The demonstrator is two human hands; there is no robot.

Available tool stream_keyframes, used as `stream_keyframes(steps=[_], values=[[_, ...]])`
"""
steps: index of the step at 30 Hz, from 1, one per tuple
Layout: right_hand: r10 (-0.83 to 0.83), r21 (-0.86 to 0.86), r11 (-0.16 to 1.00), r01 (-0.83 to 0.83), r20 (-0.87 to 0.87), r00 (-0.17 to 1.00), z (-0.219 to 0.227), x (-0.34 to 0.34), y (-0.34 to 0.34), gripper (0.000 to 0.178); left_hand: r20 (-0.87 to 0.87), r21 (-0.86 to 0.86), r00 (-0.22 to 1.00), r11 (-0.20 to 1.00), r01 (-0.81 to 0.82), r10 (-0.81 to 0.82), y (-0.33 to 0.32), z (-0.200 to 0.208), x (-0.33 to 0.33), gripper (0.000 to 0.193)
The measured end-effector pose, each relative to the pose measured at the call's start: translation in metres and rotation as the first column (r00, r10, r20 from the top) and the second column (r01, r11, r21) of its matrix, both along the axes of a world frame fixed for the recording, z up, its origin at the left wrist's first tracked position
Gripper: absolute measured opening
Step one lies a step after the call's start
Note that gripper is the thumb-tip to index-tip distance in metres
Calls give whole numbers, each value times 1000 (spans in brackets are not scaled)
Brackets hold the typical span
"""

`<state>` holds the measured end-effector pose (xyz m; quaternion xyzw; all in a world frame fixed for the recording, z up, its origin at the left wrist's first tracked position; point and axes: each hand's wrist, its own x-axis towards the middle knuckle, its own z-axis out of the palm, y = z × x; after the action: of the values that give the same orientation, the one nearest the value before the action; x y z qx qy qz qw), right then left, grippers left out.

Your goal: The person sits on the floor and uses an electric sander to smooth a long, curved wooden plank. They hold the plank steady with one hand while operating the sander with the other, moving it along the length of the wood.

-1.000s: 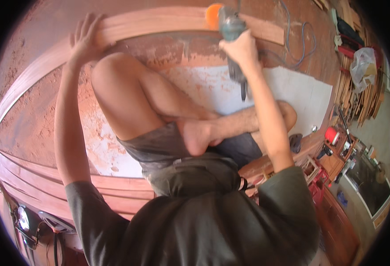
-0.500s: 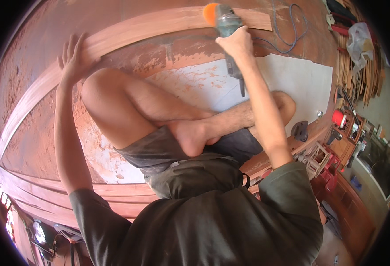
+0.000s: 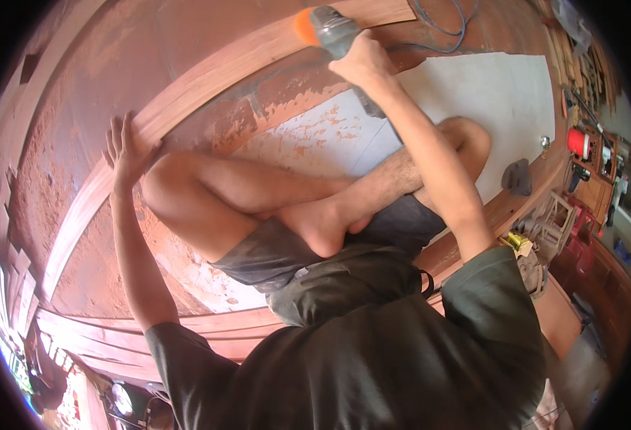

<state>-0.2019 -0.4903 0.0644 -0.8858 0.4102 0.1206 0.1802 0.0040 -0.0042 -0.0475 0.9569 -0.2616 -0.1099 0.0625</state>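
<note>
A long, pale reddish wooden plank [image 3: 219,75] lies in front of my crossed legs, bowed in the picture. My left hand [image 3: 124,153] rests flat across it near my left knee, fingers spread. Farther right, my right hand [image 3: 367,63] is wrapped round the body of a grey-green angle grinder [image 3: 335,31]. The grinder's orange disc [image 3: 305,27] is over the plank, towards its right end; whether it touches the wood I cannot tell. My right hand and forearm hide part of the grinder's body.
A blue-grey cord [image 3: 450,49] curls beyond the grinder. A white sheet [image 3: 487,89] dusted with reddish powder lies under and beside my legs. More planks [image 3: 208,326] lie near my left hip. At the right are a red spool [image 3: 579,142] and wood strips [image 3: 568,54].
The whole view has shifted and turned a little. My right hand has carried the grinder slightly leftward along the plank. My left hand stays on the wood.
</note>
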Motion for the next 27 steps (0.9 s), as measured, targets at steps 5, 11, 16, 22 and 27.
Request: stream_keyframes(steps=[5, 11, 16, 22, 27], values=[[-222, -109, 969, 221, 1, 975, -8, -2, -72, 90, -10, -16, 1000, 1000, 6, -7, 6, -1, 1, 110], [-98, 34, 995, 96, 70, 993, 0, 11, -21, 70, -24, -10, 1000, 1000, 3, -3, 3, 10, 1, 111], [105, 111, 987, -116, 107, 989, 8, 19, 57, 64, -27, 35, 1000, 999, -9, 10, 2, 17, 1, 114], [63, 128, 989, -80, 134, 989, -6, 15, 43, 65, -53, 38, 998, 999, -17, 19, -1, 9, 1, 119], [-285, 100, 957, 271, 181, 941, -9, -8, -58, 47, -63, 13, 998, 1000, -7, 8, -3, 11, 0, 119]])
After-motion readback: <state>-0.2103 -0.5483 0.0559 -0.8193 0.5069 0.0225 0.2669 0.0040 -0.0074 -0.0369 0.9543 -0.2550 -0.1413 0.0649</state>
